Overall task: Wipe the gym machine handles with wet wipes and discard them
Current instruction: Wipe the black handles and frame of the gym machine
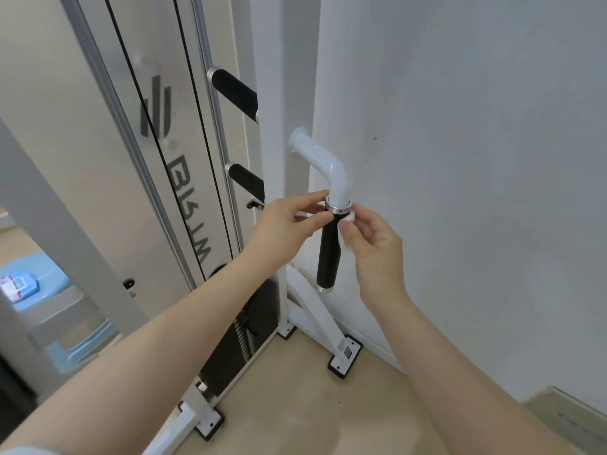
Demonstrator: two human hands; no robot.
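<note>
A: Wipe (347, 232)? Where is it held?
B: Pinched by the right hand (372, 246), pressed on the black handle (329, 254) at three o'clock.
A: Left hand (285, 224)?
B: Fingers curled round the handle's top, at nine o'clock.

We count three black handle grips: one upright grip (328, 254) between our hands, and two slanted grips, an upper (235, 93) and a lower (248, 180), on the frame behind; one white wet wipe (348, 217); two hands, left (285, 221) and right (374, 244); two black cables (138, 103); three floor feet (345, 356); one blue stool (42, 274).
</note>
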